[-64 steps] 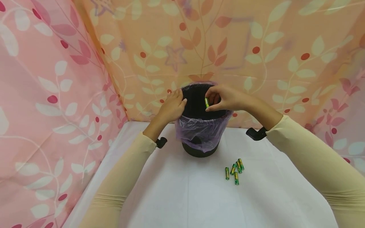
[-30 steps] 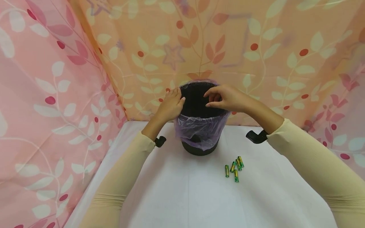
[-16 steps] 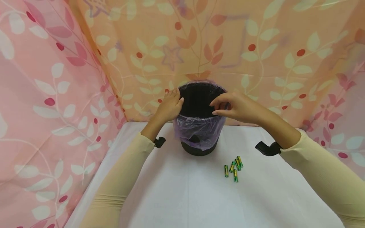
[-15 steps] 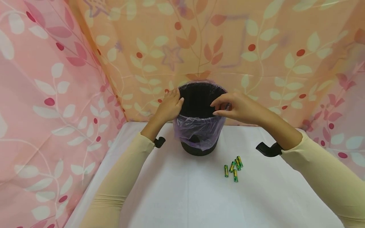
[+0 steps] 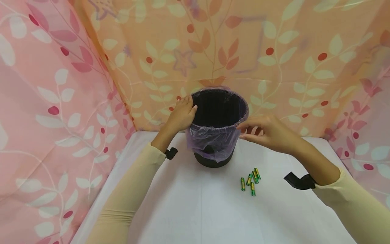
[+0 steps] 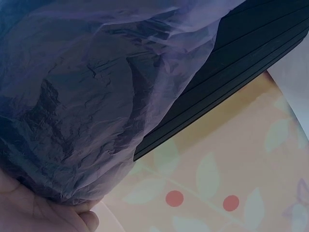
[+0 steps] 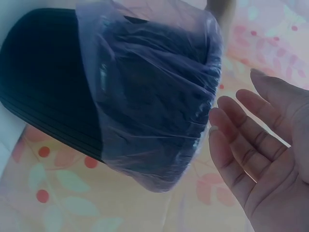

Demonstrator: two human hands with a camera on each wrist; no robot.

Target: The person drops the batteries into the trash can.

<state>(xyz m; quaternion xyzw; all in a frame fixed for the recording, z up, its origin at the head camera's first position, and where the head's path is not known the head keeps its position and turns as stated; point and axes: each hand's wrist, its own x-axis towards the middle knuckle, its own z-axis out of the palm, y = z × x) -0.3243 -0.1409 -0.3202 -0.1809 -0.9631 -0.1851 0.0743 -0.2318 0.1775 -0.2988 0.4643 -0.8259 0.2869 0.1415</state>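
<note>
A black bin (image 5: 213, 162) stands on the white-covered table, its rim wrapped in a thin purple plastic bag (image 5: 214, 140). My left hand (image 5: 182, 115) rests on the bin's left rim, fingers lying along the edge. In the left wrist view, part of that hand (image 6: 46, 208) lies against the bagged rim. Just outside the right rim is my right hand (image 5: 268, 132), with nothing held between thumb and fingers. The right wrist view shows this palm (image 7: 270, 164) bare, fingers loosely bent beside the bag. Several green and yellow batteries (image 5: 253, 189) lie in a loose group in front of the bin, to its right.
An orange leaf-patterned cloth (image 5: 164, 44) hangs close behind the bin. Pink patterned cloth (image 5: 45, 135) closes off the left side, and more stands at the right. White cloth (image 5: 198, 210) covers the table.
The battery in my right hand is gone from its fingers, last seen over the bin's mouth. That hand has moved right and down, out past the rim. The left hand has stayed put.
</note>
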